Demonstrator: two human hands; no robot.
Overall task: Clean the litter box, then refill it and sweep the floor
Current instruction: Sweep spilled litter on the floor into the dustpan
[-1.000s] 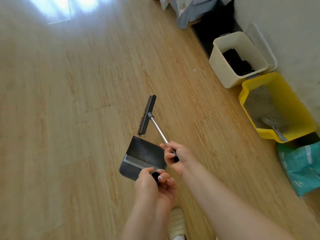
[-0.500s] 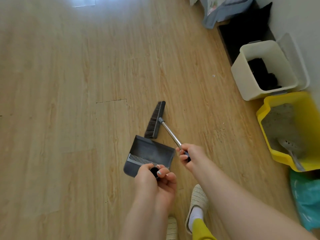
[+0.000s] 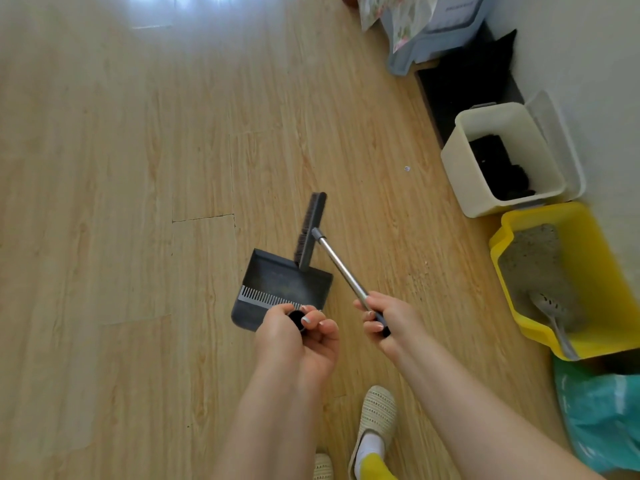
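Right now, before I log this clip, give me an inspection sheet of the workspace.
Surface: wood floor, a small speck near the bin.
Job's things: brush head at the dustpan lip; yellow litter box holds litter and a scoop.
Clutter: cream bin with dark contents; teal bag.
Hands: left hand grips the dustpan handle; right hand grips the brush handle.
Cables: nothing seen.
Surroundings: white wall; slippers.
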